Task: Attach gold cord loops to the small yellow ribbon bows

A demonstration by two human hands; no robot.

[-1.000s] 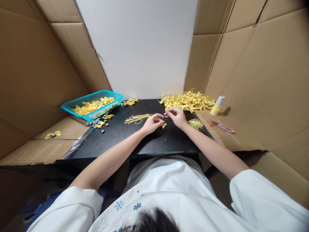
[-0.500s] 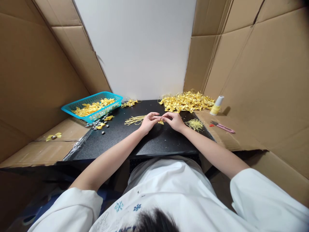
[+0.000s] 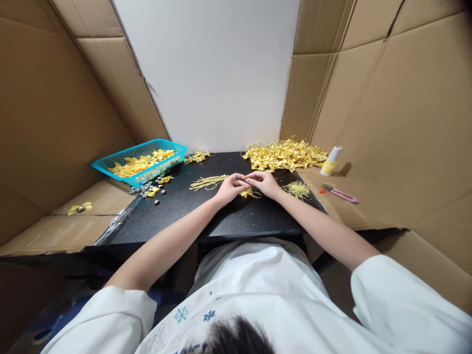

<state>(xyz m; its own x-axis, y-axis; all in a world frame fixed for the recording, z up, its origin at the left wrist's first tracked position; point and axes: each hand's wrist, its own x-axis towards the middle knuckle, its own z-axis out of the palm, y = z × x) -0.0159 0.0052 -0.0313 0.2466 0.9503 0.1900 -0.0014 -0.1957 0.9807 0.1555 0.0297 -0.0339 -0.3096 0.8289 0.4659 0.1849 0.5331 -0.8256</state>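
Observation:
My left hand [image 3: 231, 190] and my right hand [image 3: 264, 184] meet over the middle of the black table [image 3: 177, 216], fingertips pinched close together. A yellow ribbon bow [image 3: 245, 193] hangs just under my left fingers, partly hidden by them. From it a thin yellow cord [image 3: 257, 195] loops out below my right hand. My right thumb and finger are closed, but what lies between them is too small to make out. To the left of my left hand lies a bundle of yellow cords [image 3: 206, 183]. Short cord scraps [image 3: 298, 189] lie right of my right hand.
A blue basket [image 3: 101, 169] of yellow bows stands at the left, with silver beads [image 3: 149, 188] beside it. At the back right is a pile of corded bows [image 3: 287, 155]. A thread cone [image 3: 332, 161] and pink-handled snips [image 3: 342, 194] rest on cardboard [image 3: 368, 211].
The yellow bow now hangs lower beneath my fingers, and a cord loop shows to its right. My left hand has turned slightly, its fingers more curled; my right hand has shifted slightly left.

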